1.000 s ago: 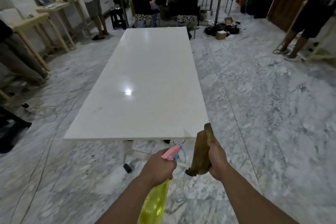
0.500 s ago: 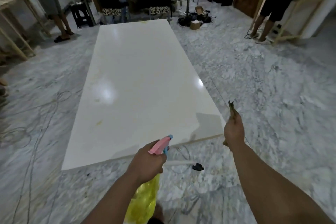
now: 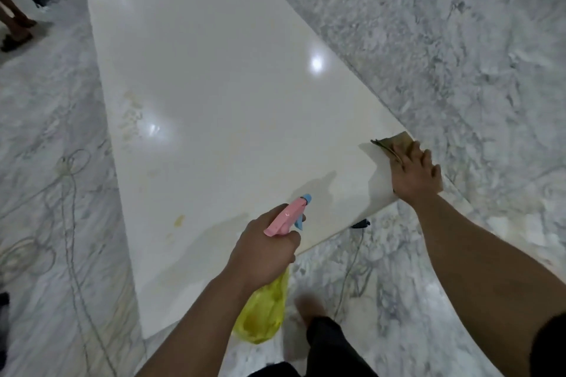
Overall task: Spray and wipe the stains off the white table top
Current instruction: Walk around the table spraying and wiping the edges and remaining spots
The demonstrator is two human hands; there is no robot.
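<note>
the white table top [image 3: 232, 95] runs long from six o'clock up toward twelve, glossy, with two bright glints on it. the left hand [image 3: 263, 251] grips a spray bottle [image 3: 266, 312], yellow body hanging below the fist, pink trigger head pointing toward one o'clock over the near edge. at three o'clock the right hand [image 3: 416, 171] presses a brown cloth [image 3: 392, 144] flat onto the table's corner, fingers spread. yellowish stains [image 3: 179, 220] sit at nine o'clock from the bottle, fainter blotches [image 3: 133, 119] further up at ten. thin cables [image 3: 66, 168] loop over the marble floor [image 3: 459, 55] at nine o'clock.
</note>
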